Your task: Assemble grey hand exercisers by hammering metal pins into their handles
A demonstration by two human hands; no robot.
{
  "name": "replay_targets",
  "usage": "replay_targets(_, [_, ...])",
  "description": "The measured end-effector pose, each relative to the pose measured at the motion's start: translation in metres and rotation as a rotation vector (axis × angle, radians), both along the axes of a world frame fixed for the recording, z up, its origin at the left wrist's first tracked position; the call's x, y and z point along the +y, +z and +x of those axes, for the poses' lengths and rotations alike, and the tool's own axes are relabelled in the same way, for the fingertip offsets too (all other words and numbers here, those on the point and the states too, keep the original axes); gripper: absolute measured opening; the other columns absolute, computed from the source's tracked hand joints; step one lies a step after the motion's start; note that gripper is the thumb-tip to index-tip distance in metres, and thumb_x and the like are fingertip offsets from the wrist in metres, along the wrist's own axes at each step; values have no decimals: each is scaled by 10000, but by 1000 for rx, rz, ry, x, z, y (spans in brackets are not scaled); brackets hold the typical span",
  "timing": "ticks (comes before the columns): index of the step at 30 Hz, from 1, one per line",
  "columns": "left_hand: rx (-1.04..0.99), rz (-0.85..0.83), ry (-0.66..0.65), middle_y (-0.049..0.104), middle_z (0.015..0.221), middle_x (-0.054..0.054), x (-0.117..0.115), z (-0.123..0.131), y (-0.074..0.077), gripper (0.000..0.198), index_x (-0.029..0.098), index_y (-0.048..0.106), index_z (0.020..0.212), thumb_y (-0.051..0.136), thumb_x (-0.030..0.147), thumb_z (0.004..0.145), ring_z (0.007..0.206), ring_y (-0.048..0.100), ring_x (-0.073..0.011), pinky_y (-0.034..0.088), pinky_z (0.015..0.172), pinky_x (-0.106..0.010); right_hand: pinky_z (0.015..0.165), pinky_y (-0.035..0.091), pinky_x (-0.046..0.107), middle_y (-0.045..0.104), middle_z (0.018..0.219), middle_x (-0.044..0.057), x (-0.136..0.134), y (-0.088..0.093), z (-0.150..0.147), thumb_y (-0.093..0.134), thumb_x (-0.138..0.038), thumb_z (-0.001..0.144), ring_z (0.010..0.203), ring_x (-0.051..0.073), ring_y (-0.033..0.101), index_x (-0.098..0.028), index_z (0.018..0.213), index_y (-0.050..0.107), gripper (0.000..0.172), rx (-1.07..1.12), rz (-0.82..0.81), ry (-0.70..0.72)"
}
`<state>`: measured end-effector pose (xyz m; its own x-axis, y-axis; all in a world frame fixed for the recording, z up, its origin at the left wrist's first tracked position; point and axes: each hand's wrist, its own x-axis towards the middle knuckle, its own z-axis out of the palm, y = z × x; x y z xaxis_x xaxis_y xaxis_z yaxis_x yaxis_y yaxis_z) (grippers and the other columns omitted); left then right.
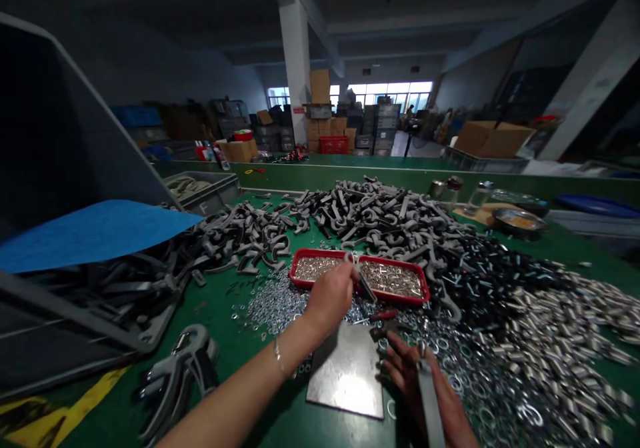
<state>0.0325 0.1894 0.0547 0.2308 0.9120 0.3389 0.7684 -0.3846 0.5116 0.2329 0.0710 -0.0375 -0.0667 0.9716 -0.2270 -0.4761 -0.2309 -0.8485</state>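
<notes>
My left hand [333, 295] reaches forward over the red trays, its fingers pinched around a grey hook-ended handle [367, 287]. The two red trays [425, 295] hold many small shiny metal pieces. At lower right my right hand [450, 401] is curled around a long grey handle piece [430, 405], which points up and away from me. Between my arms a flat metal plate [345, 378] lies on the green table. Just beyond its far edge is a red-handled tool [383, 315], with a dark tool head [384, 330] near my right fingertips.
Grey hooked handles [390, 215] form a big heap behind the trays. Metal rings, black pieces [480, 281] and silver cylinders [555, 328] spread on the right. A grey crate [150, 341] with a blue sheet [100, 231] stands left, near several finished-looking handles [185, 368].
</notes>
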Motion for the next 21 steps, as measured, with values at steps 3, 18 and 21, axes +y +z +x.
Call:
replay_targets(3, [-269, -218, 12, 645, 799, -21, -65, -25, -63, 222, 188, 589, 918, 394, 85, 886, 746, 637, -172, 494, 728, -286, 1018, 510, 359, 628, 1363, 78, 5, -6, -1, 626, -552, 888, 1194, 245, 614, -195, 1127, 718, 440, 156, -96, -77])
replay_targets(18, [-162, -496, 299, 679, 1087, -249, -36, 3, -80, 669, 78, 449, 1292, 725, 397, 773, 1126, 612, -418, 432, 953, -511, 754, 531, 257, 740, 891, 80, -4, -23, -13, 655, -554, 866, 755, 164, 658, -107, 1101, 720, 509, -9, -73, 30])
replay_targets(21, [-243, -569, 261, 667, 1114, -267, -18, 9, -74, 666, 58, 489, 1264, 772, 271, 701, 1124, 615, -428, 454, 937, -511, 748, 538, 241, 744, 872, 75, -4, -24, -14, 690, -552, 837, 744, 156, 662, -113, 1055, 729, 491, 0, -87, 50])
